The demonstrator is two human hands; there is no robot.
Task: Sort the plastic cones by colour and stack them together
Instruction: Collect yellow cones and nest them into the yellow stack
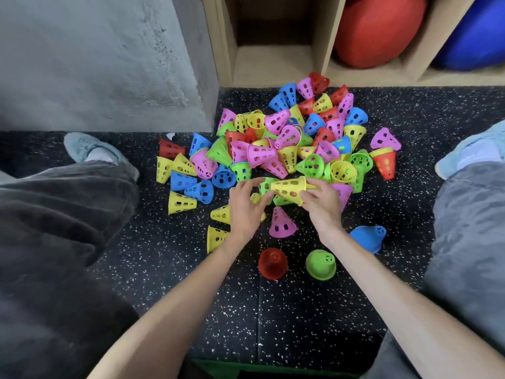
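A big heap of perforated plastic cones (287, 143) in pink, yellow, blue, green and red lies on the speckled black floor between my legs. At its near edge both hands hold one yellow cone (288, 188) sideways, just above the floor. My left hand (244, 207) pinches its narrow end, and my right hand (321, 205) grips the wide rim. Closer to me stand single cones: a red cone (272, 263), a green cone (320, 264), a pink cone (281, 224) and a tilted blue cone (367, 237). Loose yellow cones (216, 237) lie beside my left wrist.
My legs (54, 220) and shoes flank the heap on both sides. A grey concrete wall (95, 64) stands at the back left. Wooden shelf compartments (273, 58) behind the heap hold a red ball (379, 28) and a blue ball (475, 36).
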